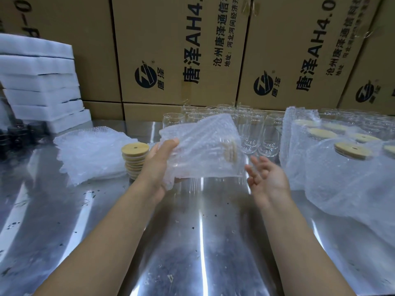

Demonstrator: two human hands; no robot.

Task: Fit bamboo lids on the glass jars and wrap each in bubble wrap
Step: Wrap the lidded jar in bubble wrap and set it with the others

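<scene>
Glass jar (205,150), clear, round bamboo lid (232,151) fitted, sheathed in clear bubble wrap (181,133), held sideways above shiny steel counter (192,242); left hand (159,165) gripping base end, right hand (265,178) spread just beside lid end. Likely hazard: unsecured wrap unrolling, jar sliding out onto steel.

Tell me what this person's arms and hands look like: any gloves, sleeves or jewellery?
Nothing is worn. The left hand and right hand are bare, with no gloves and no rings that I can see. The left forearm and right forearm are uncovered right to the picture's lower edge: no sleeve, watch or bracelet shows.
</scene>
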